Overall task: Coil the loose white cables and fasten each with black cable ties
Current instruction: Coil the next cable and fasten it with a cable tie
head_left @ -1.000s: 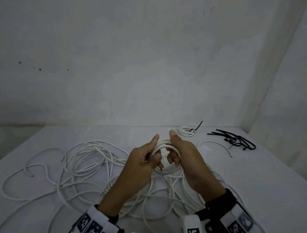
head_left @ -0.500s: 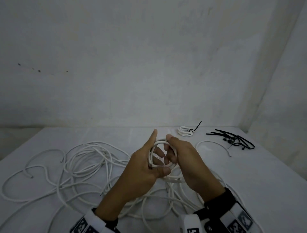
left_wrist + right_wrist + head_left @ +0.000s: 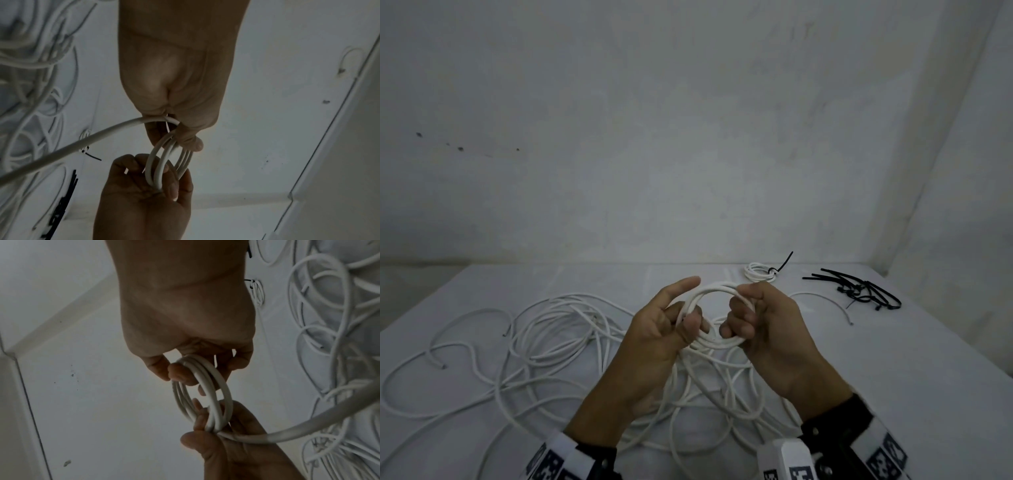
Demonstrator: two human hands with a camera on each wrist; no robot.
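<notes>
Since a second ago, left hand point(image 3: 664, 329) and right hand point(image 3: 763, 322) have drawn apart at frame centre, each gripping one side of the white coil point(image 3: 717, 291), fingers curled.

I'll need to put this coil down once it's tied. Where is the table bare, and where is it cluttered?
Bare: the far strip of table along the wall, left of the tied coil, and the right side nearer than the black cable ties. Crowded: the loose white cables cover the left and middle, under both hands.
</notes>
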